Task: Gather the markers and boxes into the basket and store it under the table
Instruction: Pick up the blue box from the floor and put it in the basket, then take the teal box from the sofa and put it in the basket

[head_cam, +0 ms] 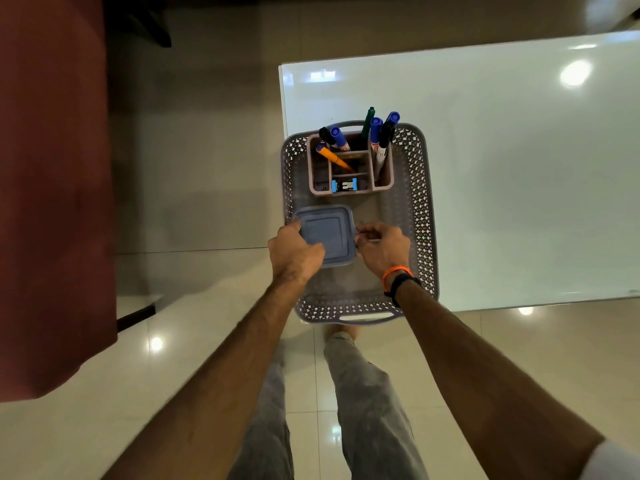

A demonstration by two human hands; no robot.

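Observation:
A grey perforated basket (pixel 420 202) sits on the left end of the white table (pixel 502 168), its near handle past the table's front edge. At its far end stands a pinkish organizer box (pixel 384 176) holding several markers (pixel 374 133), an orange pen and a small blue item. A square blue-grey lidded box (pixel 327 233) is in the basket's near left part. My left hand (pixel 294 251) grips the box's left side. My right hand (pixel 382 247) holds its right edge with curled fingers.
A dark red cloth-covered surface (pixel 52 185) fills the left side. Glossy tiled floor (pixel 194 168) lies between it and the table. My legs (pixel 363 393) stand just below the basket's near handle.

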